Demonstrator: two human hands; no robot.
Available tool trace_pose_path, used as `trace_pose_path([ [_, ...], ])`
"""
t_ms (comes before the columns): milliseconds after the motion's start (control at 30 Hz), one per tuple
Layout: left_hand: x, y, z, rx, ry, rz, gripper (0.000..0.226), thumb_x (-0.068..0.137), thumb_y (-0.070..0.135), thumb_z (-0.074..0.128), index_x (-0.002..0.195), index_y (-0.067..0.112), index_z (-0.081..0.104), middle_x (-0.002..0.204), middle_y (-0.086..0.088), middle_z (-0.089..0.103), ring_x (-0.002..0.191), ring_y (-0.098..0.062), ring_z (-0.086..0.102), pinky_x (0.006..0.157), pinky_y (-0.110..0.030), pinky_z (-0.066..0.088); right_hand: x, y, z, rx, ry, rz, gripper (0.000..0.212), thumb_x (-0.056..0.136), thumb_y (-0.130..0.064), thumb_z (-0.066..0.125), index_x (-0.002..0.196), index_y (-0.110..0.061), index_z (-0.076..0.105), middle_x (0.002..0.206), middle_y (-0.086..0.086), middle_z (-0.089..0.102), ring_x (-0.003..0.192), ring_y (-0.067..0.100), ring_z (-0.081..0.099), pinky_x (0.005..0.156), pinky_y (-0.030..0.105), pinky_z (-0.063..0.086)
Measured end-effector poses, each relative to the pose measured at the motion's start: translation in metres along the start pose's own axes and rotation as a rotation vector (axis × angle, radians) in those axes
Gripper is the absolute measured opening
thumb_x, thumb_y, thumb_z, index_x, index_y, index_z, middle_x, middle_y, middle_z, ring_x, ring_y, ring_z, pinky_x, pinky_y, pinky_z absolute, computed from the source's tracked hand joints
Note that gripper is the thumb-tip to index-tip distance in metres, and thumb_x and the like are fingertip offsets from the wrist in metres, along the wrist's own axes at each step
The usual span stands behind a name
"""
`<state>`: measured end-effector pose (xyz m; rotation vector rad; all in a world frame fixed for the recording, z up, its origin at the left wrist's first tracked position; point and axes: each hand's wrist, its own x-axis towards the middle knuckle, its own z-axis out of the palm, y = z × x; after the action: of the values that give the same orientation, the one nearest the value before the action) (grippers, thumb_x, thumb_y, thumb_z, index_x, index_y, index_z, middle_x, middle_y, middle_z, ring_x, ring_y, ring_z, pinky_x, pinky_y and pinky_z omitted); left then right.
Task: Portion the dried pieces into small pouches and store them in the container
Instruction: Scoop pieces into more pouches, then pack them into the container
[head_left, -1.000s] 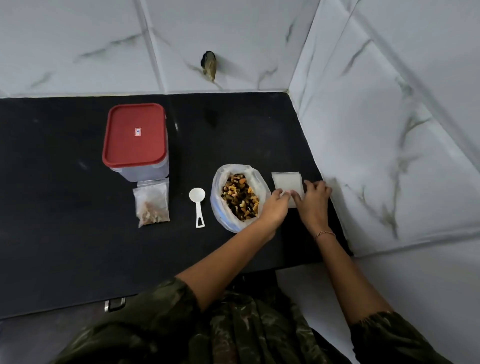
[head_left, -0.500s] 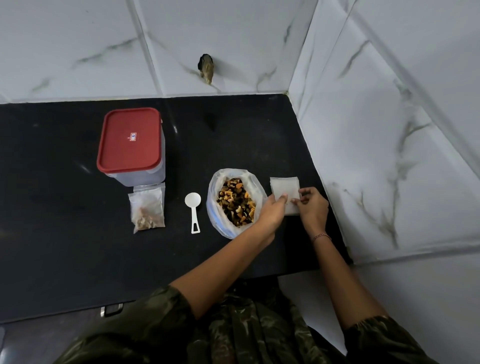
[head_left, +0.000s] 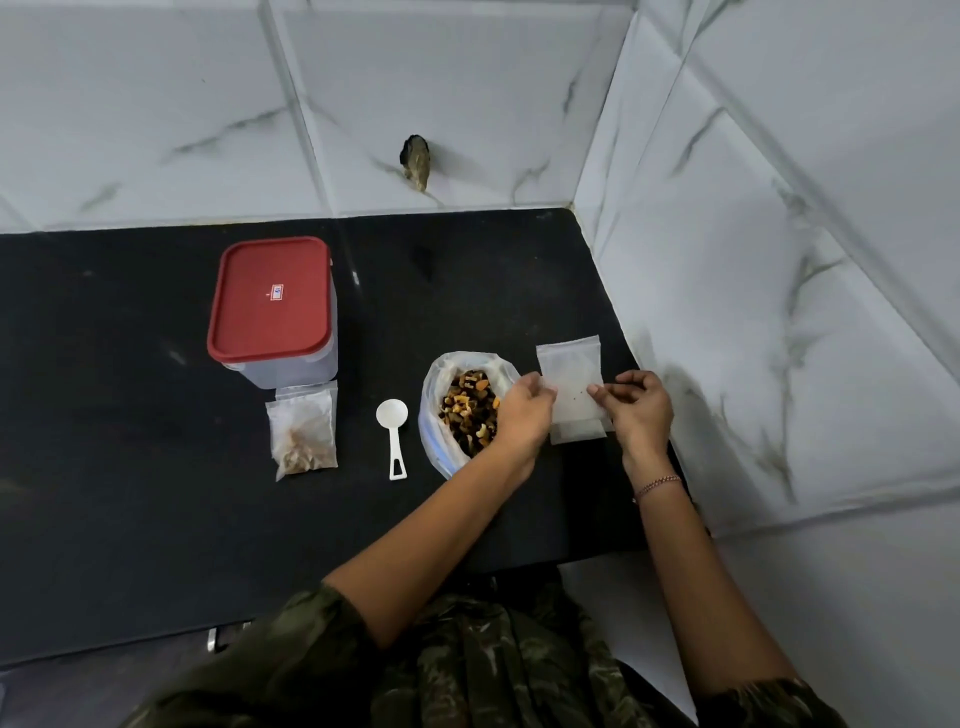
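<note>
Item: empty clear pouch (head_left: 571, 387), pinched at both side edges, right of open bag of dried pieces (head_left: 467, 413). Filled pouch (head_left: 304, 431) flat, near side of closed red-lidded container (head_left: 272, 306).

The black counter (head_left: 130, 519) carries four things in a row. At the left stands a clear container (head_left: 291, 371) with a red lid (head_left: 270, 299), a small filled pouch (head_left: 304, 428) just in front of it. Then come a white scoop (head_left: 393, 431) and an open bag (head_left: 432, 410) of mixed dried pieces (head_left: 467, 410)

Lid label (head_left: 277, 292) — unreadable (too small)
</note>
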<state>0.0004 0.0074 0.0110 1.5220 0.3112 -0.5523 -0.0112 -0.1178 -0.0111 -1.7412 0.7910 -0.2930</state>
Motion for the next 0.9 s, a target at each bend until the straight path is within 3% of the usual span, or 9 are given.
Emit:
trace_pose_path([
  [100,0.008,0.005,-0.019,0.004,0.131,0.054,0.039,0.099,0.014,0.05,0.136,0.002,0.048,0.129,-0.009,0.059,0.117,-0.019,0.057,0.101,-0.032,0.047,-0.011,-0.012,0.006,0.203,-0.1,0.05,0.033,0.073,-0.002,0.077,0.081,-0.019,0.049,0.08,0.0,0.063,0.072,0.008,0.061,0.071,0.022,0.052],
  [233,0.006,0.013,-0.048,-0.039,0.255,0.149,0.021,0.098,0.014,0.05,0.104,0.006,0.07,0.094,-0.002,0.072,0.086,-0.017,0.07,0.078,-0.031,0.058,-0.025,-0.022,0.019,0.224,-0.222,0.024,0.034,0.073,-0.005,0.077,0.088,-0.019,0.05,0.085,0.002,0.067,0.082,0.011,0.064,0.073,0.024,0.052],
  [300,0.002,0.017,-0.061,-0.034,0.318,0.215,0.02,0.096,0.014,0.053,0.093,0.011,0.073,0.083,0.001,0.072,0.077,-0.012,0.068,0.065,-0.021,0.056,-0.033,-0.026,0.026,0.165,-0.265,-0.008,0.037,0.072,-0.008,0.078,0.095,-0.018,0.05,0.087,0.003,0.067,0.086,0.012,0.065,0.078,0.026,0.053],
  [367,-0.002,0.018,-0.072,-0.059,0.357,0.249,0.018,0.096,0.016,0.054,0.092,0.014,0.072,0.084,0.005,0.071,0.078,-0.008,0.067,0.063,-0.015,0.053,-0.041,-0.031,0.033,0.13,-0.286,-0.042,0.041,0.072,-0.007,0.078,0.102,-0.014,0.05,0.086,0.0,0.066,0.085,0.009,0.064,0.078,0.025,0.053],
  [500,-0.009,0.019,-0.089,-0.194,0.37,0.275,0.025,0.098,0.026,0.052,0.102,0.01,0.071,0.097,-0.003,0.072,0.094,-0.017,0.068,0.084,-0.037,0.057,-0.051,-0.041,0.044,0.124,-0.283,-0.092,0.042,0.072,-0.007,0.077,0.104,-0.011,0.051,0.083,-0.003,0.064,0.081,0.004,0.063,0.073,0.02,0.052],
  [600,-0.011,0.017,-0.098,-0.16,0.38,0.347,0.019,0.093,0.021,0.061,0.1,0.007,0.072,0.094,-0.004,0.073,0.091,-0.017,0.07,0.081,-0.04,0.059,-0.056,-0.044,0.052,0.083,-0.312,-0.137,0.039,0.074,-0.009,0.077,0.102,-0.015,0.051,0.086,-0.002,0.064,0.084,0.008,0.064,0.076,0.021,0.053],
  [700,-0.01,0.017,-0.107,-0.151,0.376,0.353,0.013,0.091,0.02,0.063,0.096,0.013,0.073,0.091,-0.003,0.073,0.09,-0.017,0.07,0.082,-0.041,0.059,-0.064,-0.046,0.061,0.013,-0.374,-0.215,0.028,0.083,-0.024,0.069,0.104,-0.025,0.051,0.099,-0.003,0.063,0.094,0.011,0.062,0.081,0.026,0.053],
  [767,-0.009,0.017,-0.113,-0.136,0.356,0.362,0.012,0.091,0.019,0.063,0.096,0.014,0.073,0.09,-0.002,0.073,0.088,-0.015,0.07,0.082,-0.038,0.058,-0.069,-0.05,0.067,0.018,-0.373,-0.25,0.02,0.089,-0.032,0.059,0.108,-0.027,0.053,0.106,-0.003,0.061,0.099,0.011,0.06,0.085,0.028,0.052],
  [900,-0.015,0.018,-0.124,-0.109,0.296,0.43,0.012,0.094,0.015,0.06,0.094,0.016,0.072,0.086,0.001,0.073,0.079,-0.007,0.067,0.07,-0.02,0.053,-0.071,-0.062,0.072,0.003,-0.307,-0.299,0.017,0.093,-0.033,0.054,0.104,-0.022,0.061,0.099,-0.004,0.065,0.095,0.008,0.062,0.087,0.03,0.054],
])
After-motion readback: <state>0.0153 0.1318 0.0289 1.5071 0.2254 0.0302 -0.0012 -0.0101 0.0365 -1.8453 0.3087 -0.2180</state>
